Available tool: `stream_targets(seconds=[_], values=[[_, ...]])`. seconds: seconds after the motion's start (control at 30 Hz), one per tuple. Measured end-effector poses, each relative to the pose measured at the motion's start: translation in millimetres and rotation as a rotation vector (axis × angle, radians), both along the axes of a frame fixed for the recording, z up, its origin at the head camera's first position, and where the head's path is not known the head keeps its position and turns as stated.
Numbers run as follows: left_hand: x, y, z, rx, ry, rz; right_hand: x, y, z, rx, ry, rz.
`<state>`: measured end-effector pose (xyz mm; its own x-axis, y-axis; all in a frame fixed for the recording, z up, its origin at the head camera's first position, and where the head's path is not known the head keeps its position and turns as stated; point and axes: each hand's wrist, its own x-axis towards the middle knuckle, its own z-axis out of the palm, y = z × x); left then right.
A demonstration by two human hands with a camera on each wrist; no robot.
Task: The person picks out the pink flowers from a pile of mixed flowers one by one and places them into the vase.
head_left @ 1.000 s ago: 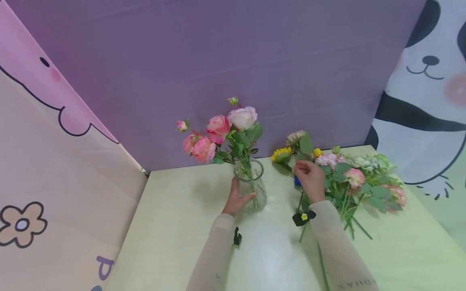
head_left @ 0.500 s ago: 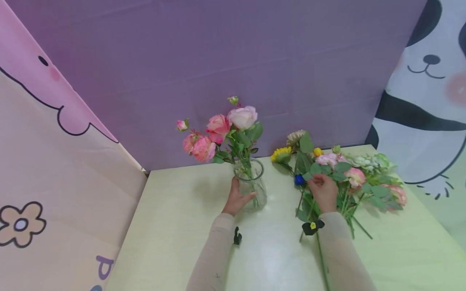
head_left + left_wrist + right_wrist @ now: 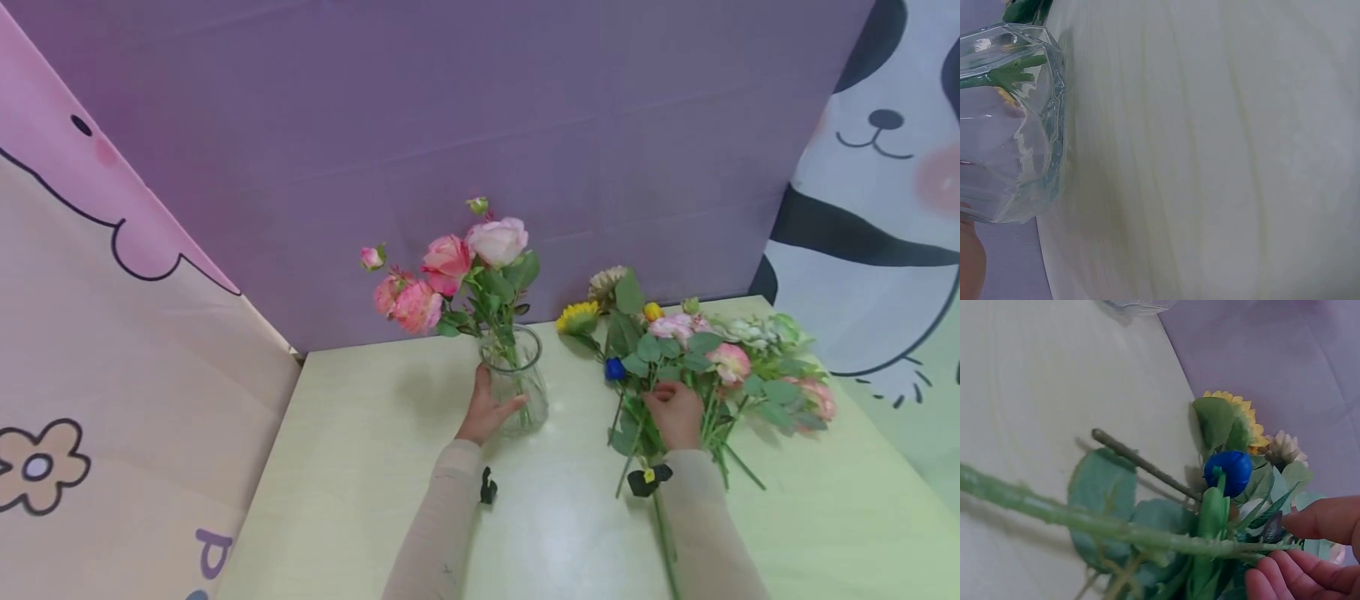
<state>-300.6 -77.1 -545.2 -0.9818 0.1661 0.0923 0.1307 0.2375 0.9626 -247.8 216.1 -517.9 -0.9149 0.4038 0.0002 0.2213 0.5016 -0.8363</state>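
Observation:
My left hand [image 3: 489, 408] grips the lower side of a clear glass vase [image 3: 534, 400], its thumb across the front. Pink and coral roses [image 3: 448, 260] stand in the vase, leaning left. In the left wrist view, the vase's faceted base [image 3: 1035, 187] shows, with green stem ends inside. My right hand [image 3: 677, 414] is at the left side of a pile of loose flowers. Thumb and fingers of the right hand [image 3: 1316, 550] pinch a long green stem [image 3: 1116, 531]. Which bloom belongs to this stem is hidden among leaves. A blue flower [image 3: 615, 369] lies just left of that hand.
A sunflower [image 3: 577, 318] and a cream flower [image 3: 607, 284] lie at the pile's back left. Pink blooms [image 3: 729, 364] and whitish-green flowers [image 3: 757, 332] lie to the right. A purple backdrop [image 3: 450, 125] stands behind the pale table [image 3: 360, 500].
My right hand has drawn back toward me and slightly right, from over the blue flower to the leafy stems, leaving the blue flower uncovered. My left hand and the vase stay put.

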Motion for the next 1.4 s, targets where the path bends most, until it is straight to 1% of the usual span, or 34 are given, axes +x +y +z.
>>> stream_targets(seconds=[0.13, 0.3, 0.43, 0.63, 0.93, 1.0, 1.13, 1.37, 1.4], values=[[0.6, 0.4, 2.1, 0.008, -0.004, 0.001, 2.1, 0, -2.1, -0.012, -0.038, 0.002], [0.7, -0.1, 2.3, -0.005, -0.036, -0.003, 4.2, -1, -5.4, -0.028, -0.08, -0.014], [-0.6, -1.2, 2.5, -0.011, -0.041, -0.012, 4.9, 0, -8.5, -0.043, -0.103, -0.003], [-1.3, -1.6, 0.0, -0.018, -0.036, -0.015, 3.5, 0, -10.9, -0.171, -0.105, 0.009], [2.0, -0.6, 0.7, 0.017, 0.001, -0.005, 1.9, 1, -15.9, -0.417, -0.052, 0.018], [2.1, -0.5, 0.7, 0.019, 0.004, -0.005, 1.9, 2, -16.3, -0.454, -0.048, 0.022], [1.8, -0.2, 1.1, 0.015, 0.0, -0.006, 1.6, 2, -16.3, -0.479, -0.032, 0.031], [2.1, 0.0, 1.7, 0.0, -0.01, 0.0, -0.1, 0, -14.8, -0.455, 0.008, 0.086], [2.2, 0.0, 1.3, 0.001, -0.01, 0.001, -0.4, 0, -14.2, -0.455, 0.01, 0.084]])
